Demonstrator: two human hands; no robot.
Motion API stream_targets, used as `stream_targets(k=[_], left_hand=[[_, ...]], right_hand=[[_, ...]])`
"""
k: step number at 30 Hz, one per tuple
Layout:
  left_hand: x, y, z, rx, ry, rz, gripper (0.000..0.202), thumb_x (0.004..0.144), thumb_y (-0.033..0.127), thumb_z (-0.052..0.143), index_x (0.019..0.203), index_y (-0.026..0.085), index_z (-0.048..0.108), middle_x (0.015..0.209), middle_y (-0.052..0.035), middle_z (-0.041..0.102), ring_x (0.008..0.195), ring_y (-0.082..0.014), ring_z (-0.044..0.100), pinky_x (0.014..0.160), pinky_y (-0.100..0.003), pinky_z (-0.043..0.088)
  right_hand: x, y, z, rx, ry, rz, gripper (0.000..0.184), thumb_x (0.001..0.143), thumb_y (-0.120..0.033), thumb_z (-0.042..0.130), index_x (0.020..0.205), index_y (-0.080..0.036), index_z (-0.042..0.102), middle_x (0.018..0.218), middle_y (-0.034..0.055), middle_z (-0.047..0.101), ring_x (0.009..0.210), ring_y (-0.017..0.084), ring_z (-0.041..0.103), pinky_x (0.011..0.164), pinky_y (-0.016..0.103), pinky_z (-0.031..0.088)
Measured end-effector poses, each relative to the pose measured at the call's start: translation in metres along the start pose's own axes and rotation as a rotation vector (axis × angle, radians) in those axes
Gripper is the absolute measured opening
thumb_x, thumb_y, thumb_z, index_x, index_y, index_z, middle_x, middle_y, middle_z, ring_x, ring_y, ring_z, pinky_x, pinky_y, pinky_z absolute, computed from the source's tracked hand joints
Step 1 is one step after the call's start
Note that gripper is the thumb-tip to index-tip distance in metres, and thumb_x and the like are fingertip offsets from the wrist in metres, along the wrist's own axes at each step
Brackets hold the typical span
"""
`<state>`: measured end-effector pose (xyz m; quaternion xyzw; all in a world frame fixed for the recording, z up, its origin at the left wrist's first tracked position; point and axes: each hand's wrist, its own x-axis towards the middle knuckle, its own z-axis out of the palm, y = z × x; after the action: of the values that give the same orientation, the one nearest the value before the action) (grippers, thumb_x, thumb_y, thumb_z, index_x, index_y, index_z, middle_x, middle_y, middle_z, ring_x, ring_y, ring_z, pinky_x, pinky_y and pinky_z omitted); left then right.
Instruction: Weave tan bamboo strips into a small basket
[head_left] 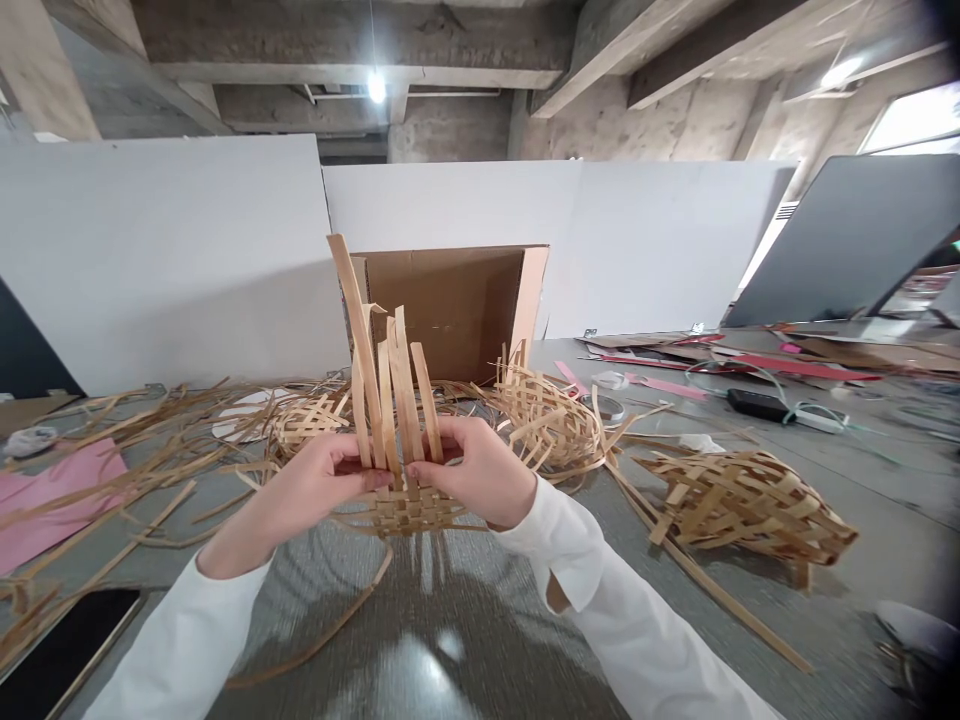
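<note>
A partly woven piece of flat bamboo-like strips (409,512) is held up in front of me, just above the grey tabletop. Several long strips stand upright from its weave, the tallest at the left. My left hand (330,470) pinches the upright strips at the left, near the top of the weave. On the other side my right hand (476,465) grips strips between thumb and fingers at the same height. Both hands are closed, and the fingers behind the strips are partly hidden. From the weave's underside a loose strip (330,635) curves down onto the table.
A finished-looking woven piece (750,505) lies at the right, and another (547,410) sits behind my right hand. Loose strips cover the left side, near pink paper (64,500) and a phone (67,645). An open cardboard box (442,310) stands at the back against white panels (165,260).
</note>
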<state>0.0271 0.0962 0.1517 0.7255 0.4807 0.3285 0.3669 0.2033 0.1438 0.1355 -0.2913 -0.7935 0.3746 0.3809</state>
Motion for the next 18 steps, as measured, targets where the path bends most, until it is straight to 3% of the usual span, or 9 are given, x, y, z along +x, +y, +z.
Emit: stream_targets(k=[5,9,12,18], left_hand=[[-0.0013,-0.0029,0.0005,0.026,-0.037,-0.023,0.019,0.075,0.021,0.059,0.091,0.024,0.069,0.090,0.0008,0.070,0.086,-0.0180,0.061,0.076,-0.028,0.046],[-0.0014,-0.0019,0.0001,-0.040,0.044,-0.001,0.021,0.075,0.024,0.059,0.094,0.021,0.067,0.093,-0.0011,0.069,0.088,-0.0177,0.061,0.079,-0.029,0.046],[-0.0011,-0.0005,0.0004,-0.061,0.087,0.031,0.021,0.075,0.025,0.060,0.095,0.021,0.066,0.094,-0.0022,0.069,0.086,-0.0166,0.061,0.080,-0.029,0.047],[-0.0025,0.0020,0.0026,-0.028,0.116,0.018,0.019,0.075,0.027,0.060,0.092,0.020,0.066,0.092,-0.0028,0.069,0.085,-0.0179,0.061,0.076,-0.030,0.048]], right_hand=[[-0.0001,0.0015,-0.0001,0.023,-0.081,0.000,0.013,0.062,-0.009,0.064,0.074,-0.014,0.065,0.067,-0.0009,0.063,0.061,0.013,0.057,0.062,0.026,0.048],[0.0020,0.0011,-0.0008,0.118,-0.016,-0.025,0.013,0.064,-0.007,0.061,0.075,-0.014,0.062,0.071,-0.0006,0.064,0.066,0.014,0.059,0.065,0.028,0.049],[0.0028,-0.0022,-0.0019,0.246,0.034,-0.012,0.024,0.063,-0.006,0.063,0.084,-0.015,0.057,0.078,0.0009,0.065,0.074,0.016,0.062,0.070,0.030,0.050],[0.0011,-0.0075,-0.0052,0.253,0.014,0.000,0.024,0.064,-0.005,0.057,0.085,-0.015,0.055,0.084,0.0038,0.065,0.080,0.017,0.062,0.080,0.035,0.049]])
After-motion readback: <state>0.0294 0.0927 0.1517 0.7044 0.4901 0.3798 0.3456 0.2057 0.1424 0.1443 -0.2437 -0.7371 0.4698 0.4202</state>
